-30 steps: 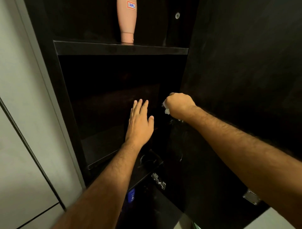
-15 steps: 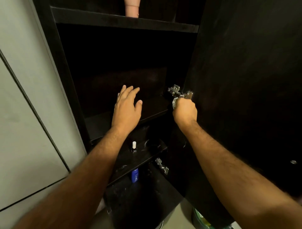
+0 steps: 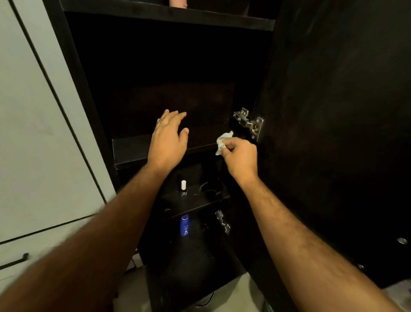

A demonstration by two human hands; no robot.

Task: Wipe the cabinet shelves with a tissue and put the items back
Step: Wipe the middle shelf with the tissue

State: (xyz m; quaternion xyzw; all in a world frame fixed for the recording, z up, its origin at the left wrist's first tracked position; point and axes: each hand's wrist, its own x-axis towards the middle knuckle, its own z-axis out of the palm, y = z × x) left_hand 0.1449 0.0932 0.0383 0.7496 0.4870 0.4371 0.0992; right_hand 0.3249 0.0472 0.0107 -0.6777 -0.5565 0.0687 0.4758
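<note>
At the front edge of the middle shelf (image 3: 133,149), on its right end, the right hand (image 3: 241,157) pinches a crumpled white tissue (image 3: 223,141) between curled fingers and thumb, the tissue poking up and left from the grip, just over the shelf edge. Left of it, the left hand (image 3: 169,139) hovers over the same shelf with fingers straight and slightly spread, holding nothing. Just right of the tissue, a metal hinge (image 3: 250,123) joins the dark cabinet to its open door (image 3: 333,111). One shelf lower, near the hands, a small nail polish bottle (image 3: 183,189) with a white cap stands upright. Below that again, a blue bottle (image 3: 184,226) stands. On the far top shelf, only the pink base of a bottle (image 3: 178,2) shows
</note>
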